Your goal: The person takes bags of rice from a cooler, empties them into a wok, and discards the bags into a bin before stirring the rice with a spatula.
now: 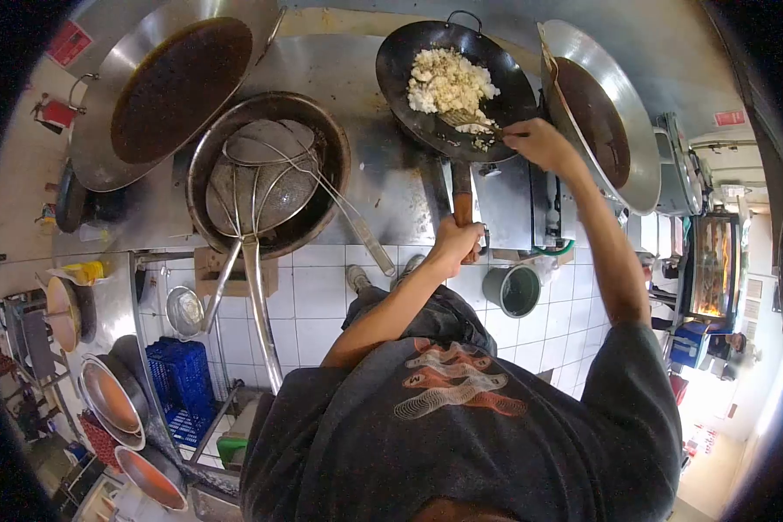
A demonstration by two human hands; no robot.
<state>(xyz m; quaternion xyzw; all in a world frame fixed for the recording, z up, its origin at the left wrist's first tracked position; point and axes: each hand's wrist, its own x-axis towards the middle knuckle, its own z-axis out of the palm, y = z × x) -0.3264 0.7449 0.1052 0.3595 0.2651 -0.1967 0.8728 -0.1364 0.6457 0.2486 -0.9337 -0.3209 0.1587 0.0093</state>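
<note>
A black wok (409,78) sits on the steel stove, with a heap of white rice (448,80) in it. My left hand (454,239) grips the wok's wooden handle (461,198) at the stove's front edge. My right hand (539,143) holds a metal spatula (465,119) whose blade lies in the rice at the wok's near side. My dark T-shirt fills the bottom of the view.
A big pan (202,187) holding wire strainers (261,174) sits left of the wok. Two large woks (96,157) (635,148) with dark liquid flank the stove. A grey bucket (515,289) stands on the tiled floor, a blue crate (178,383) and metal bowls (113,396) lie at left.
</note>
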